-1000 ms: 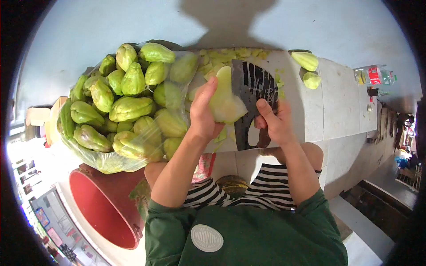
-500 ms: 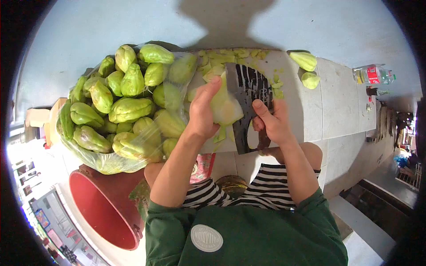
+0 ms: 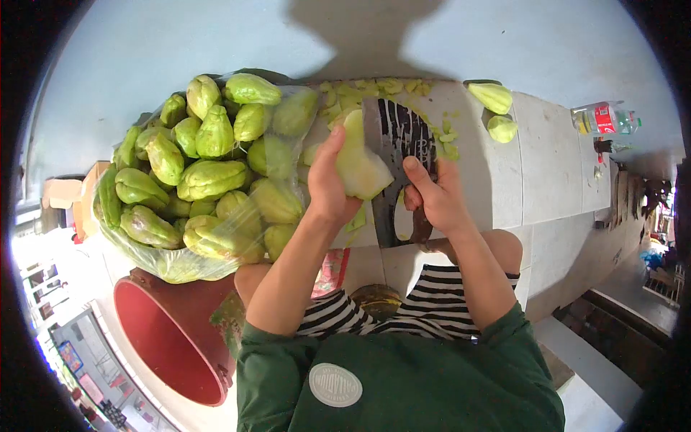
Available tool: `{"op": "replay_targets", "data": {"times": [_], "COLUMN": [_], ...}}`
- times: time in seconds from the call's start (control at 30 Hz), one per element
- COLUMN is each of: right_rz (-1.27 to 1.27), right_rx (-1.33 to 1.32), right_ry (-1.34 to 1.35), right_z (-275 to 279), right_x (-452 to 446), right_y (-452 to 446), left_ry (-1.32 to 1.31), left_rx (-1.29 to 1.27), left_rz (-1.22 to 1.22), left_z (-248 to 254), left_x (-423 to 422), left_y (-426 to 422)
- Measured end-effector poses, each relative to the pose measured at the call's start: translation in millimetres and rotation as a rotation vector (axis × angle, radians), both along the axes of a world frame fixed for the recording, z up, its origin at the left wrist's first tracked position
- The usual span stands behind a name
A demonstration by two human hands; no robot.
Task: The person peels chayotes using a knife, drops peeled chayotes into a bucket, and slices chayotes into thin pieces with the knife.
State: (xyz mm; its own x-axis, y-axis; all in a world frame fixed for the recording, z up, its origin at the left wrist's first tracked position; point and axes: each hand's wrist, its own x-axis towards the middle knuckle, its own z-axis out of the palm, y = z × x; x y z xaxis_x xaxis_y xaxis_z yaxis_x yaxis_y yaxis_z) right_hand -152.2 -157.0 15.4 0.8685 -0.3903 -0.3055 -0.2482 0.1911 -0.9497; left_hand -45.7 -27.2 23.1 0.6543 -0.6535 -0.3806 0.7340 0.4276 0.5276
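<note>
My left hand (image 3: 330, 176) is wrapped round a pale, partly peeled chayote (image 3: 362, 169), holding it by its left side. In my right hand (image 3: 435, 191) is a broad dark knife (image 3: 399, 133) with white marks on its blade, the thumb resting on the blade. The blade's left edge stands upright close beside the chayote; whether they touch I cannot tell. Left of my hands, a clear plastic bag (image 3: 169, 265) is full of green chayotes (image 3: 212, 178). Green peelings (image 3: 389, 86) lie behind the knife.
Two peeled chayotes (image 3: 491, 97) lie at the right on the tiled ledge (image 3: 543, 162). Farther right is a clear bottle with a red label (image 3: 603, 119). A red bucket (image 3: 169, 338) stands at the lower left, and a cardboard box (image 3: 86, 194) at the far left.
The knife and my right hand have shifted slightly to the left. My left hand still holds the chayote, which has moved only a little.
</note>
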Motion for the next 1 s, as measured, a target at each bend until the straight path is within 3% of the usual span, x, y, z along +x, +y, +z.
{"op": "replay_targets", "data": {"times": [0.1, 0.3, 0.53, 0.83, 0.9, 1.0], "right_rz": [-0.006, -0.023, 0.006, 0.003, -0.008, 0.028], "right_rx": [0.008, 0.001, 0.020, 0.033, 0.251, 0.085], "right_ry": [0.033, -0.035, 0.000, -0.084, -0.068, -0.062], "right_z": [0.7, -3.8, -3.2, -0.3, 3.3, 0.5], "right_x": [-0.3, 3.9, 5.1, 13.6, 11.0, 8.6], "right_y": [4.6, 5.3, 4.4, -2.1, -5.5, -10.0], "left_ry": [0.003, -0.013, -0.112, 0.051, 0.020, -0.146], "left_rx": [0.133, 0.006, 0.129, 0.115, 0.010, -0.169], "left_rz": [-0.097, 0.033, -0.053, 0.078, 0.158, 0.164], "left_z": [-2.7, -14.8, -3.0, 6.0, 1.7, -0.8], "left_x": [8.6, 1.8, 5.2, 9.6, 20.0, 34.3], "left_y": [2.1, 0.1, 3.0, 1.0, 7.1, 21.2]}}
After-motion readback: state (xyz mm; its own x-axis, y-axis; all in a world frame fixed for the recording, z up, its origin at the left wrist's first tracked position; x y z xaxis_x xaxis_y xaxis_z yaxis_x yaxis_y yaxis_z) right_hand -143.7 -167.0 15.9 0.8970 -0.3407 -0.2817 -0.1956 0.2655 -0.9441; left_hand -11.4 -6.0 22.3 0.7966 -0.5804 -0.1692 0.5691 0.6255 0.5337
